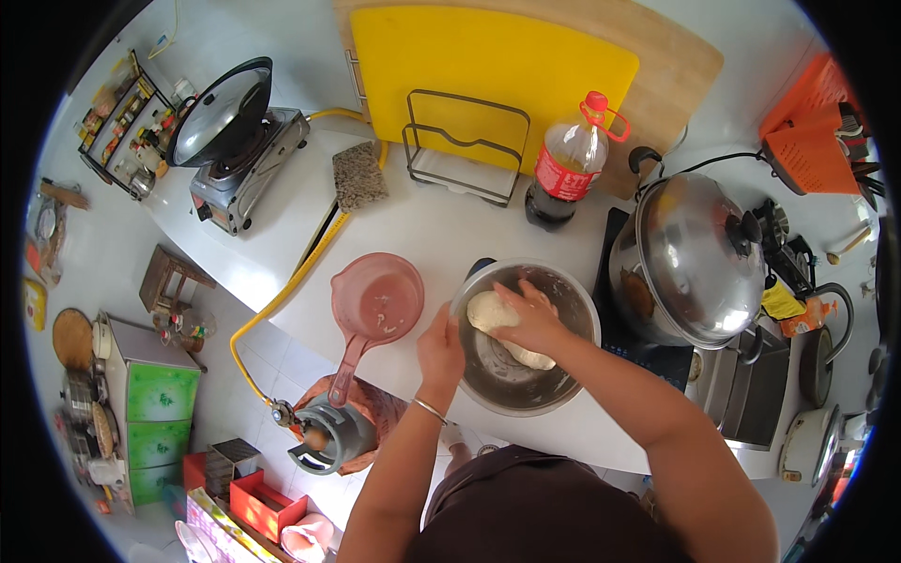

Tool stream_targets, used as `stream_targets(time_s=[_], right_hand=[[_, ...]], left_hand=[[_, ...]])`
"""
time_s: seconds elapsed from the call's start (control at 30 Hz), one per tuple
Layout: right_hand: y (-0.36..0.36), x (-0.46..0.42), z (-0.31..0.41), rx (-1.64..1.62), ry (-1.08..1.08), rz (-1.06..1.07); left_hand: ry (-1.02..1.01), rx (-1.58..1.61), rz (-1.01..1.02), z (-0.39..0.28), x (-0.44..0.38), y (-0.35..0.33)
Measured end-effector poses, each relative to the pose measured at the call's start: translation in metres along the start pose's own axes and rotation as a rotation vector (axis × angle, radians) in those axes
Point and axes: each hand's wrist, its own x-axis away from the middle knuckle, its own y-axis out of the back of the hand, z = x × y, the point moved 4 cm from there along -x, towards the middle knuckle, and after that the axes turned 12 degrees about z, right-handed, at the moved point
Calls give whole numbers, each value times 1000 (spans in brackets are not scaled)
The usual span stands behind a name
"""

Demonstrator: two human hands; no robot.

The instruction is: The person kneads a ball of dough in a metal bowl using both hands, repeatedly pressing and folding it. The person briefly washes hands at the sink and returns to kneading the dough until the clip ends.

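A round stainless steel bowl (524, 407) stands on the white counter in front of me, with a lump of pale dough (491, 311) inside. My left hand (441, 350), with a bracelet at the wrist, holds the bowl's left rim. My right hand (531, 317) reaches into the bowl and presses on the dough with its fingers spread; part of the dough is hidden under it. Just left of the bowl lies a pink plastic ladle (378, 295) with pale bits in it, its handle extending over the counter's front edge.
A large lidded steel pot (658, 281) stands close on the right, beside a sink (753, 401). Behind the bowl are a cola bottle (569, 172) and a wire rack (464, 162). A yellow hose (281, 295) crosses the counter to a gas cylinder (345, 433) on the left.
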Motion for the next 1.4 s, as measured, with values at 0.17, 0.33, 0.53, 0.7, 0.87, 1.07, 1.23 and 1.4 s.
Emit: stream_targets(time_s=[0.17,0.33,0.53,0.7,0.87,1.07,1.23,1.4], right_hand=[[-55,-14,21,14,67,40],[-77,31,11,-28,338,157],[-34,67,-35,190,731,434],[-13,55,7,535,969,577],[0,24,29,526,933,458],[-10,27,-23,243,301,366],[1,16,10,780,600,429],[15,-25,-2,968,968,222]], left_hand=[[-43,-4,-27,-2,-2,-1],[-65,-75,-46,-4,-3,-1],[-17,-123,-5,-6,-3,0],[-8,-240,28,4,-5,-1],[3,-235,26,4,-1,-3],[56,-180,29,5,3,-2],[28,-229,36,6,4,-1],[51,-164,96,5,1,2]])
